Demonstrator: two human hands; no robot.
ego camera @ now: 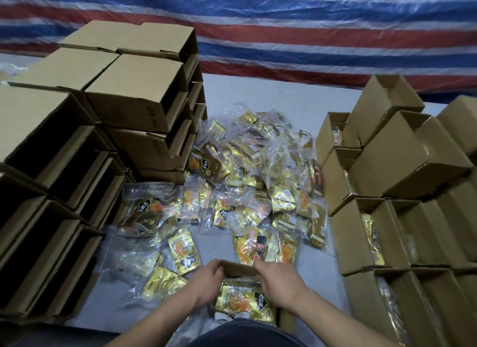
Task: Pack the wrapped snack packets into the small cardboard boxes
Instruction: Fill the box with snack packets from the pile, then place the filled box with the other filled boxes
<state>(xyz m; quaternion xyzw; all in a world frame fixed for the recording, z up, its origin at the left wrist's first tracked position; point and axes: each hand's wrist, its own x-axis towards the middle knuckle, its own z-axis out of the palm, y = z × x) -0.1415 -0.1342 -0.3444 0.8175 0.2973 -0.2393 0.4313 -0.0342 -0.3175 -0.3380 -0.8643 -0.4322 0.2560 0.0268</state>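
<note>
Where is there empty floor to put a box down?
Bare grey floor lies beyond the packet pile, up to the striped tarp. A smaller patch sits between the pile and the box in hand. Crowded: empty box stacks left, filled boxes right.

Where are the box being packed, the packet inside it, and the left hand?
box being packed (238, 267), head view, far cardboard wall
packet inside it (244, 299), head view, gold wrapper front
left hand (206, 278), head view, back of hand
</note>
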